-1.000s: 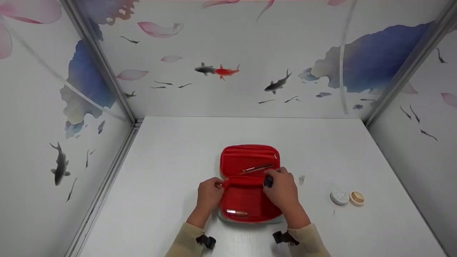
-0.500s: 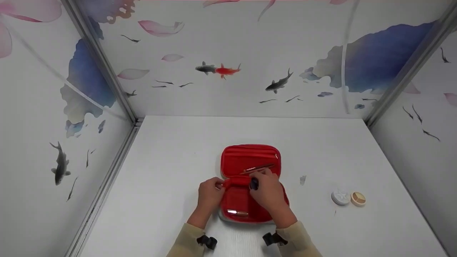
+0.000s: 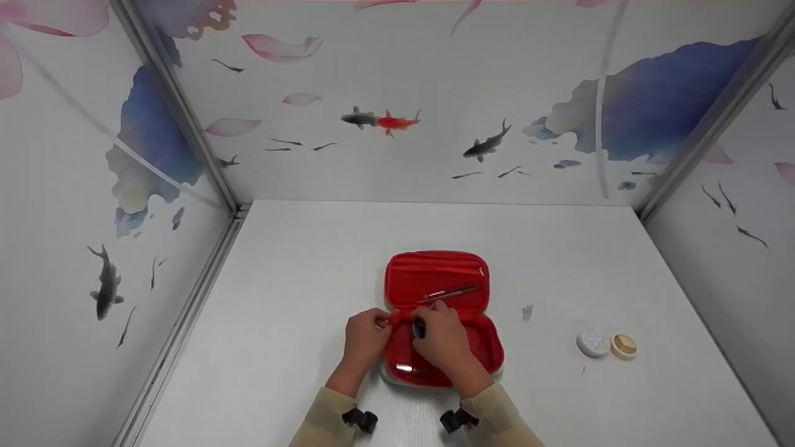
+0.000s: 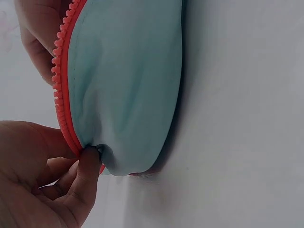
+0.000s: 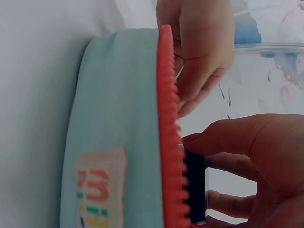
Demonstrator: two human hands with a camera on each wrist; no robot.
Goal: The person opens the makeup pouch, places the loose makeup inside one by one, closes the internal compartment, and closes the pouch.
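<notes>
An unzipped pouch (image 3: 490, 347) with a red lining lies flat on the table, pale green outside with red zip teeth (image 5: 167, 104). At its left rear corner my left hand (image 3: 365, 338) pinches the zip edge between thumb and fingers; the left wrist view shows this grip (image 4: 47, 175). My right hand (image 3: 446, 341) holds a small black, straight-sided object (image 5: 195, 185) over the lower half, its kind not clear. In that half lies a slim tube with a shiny silver end (image 3: 404, 368), partly hidden by the hand. Thin brushes (image 3: 450, 292) lie in the lid half.
To the right stand a white round piece (image 3: 593, 343) and a small round palette (image 3: 623, 346) with tan sections. A faint grey translucent patch (image 3: 527, 312) is on the table (image 3: 298, 261). Printed wall panels (image 3: 397, 167) enclose the back and sides.
My right hand has moved left across the pouch with the black object, from its right side toward the left hand. The left hand keeps its pinch on the corner.
</notes>
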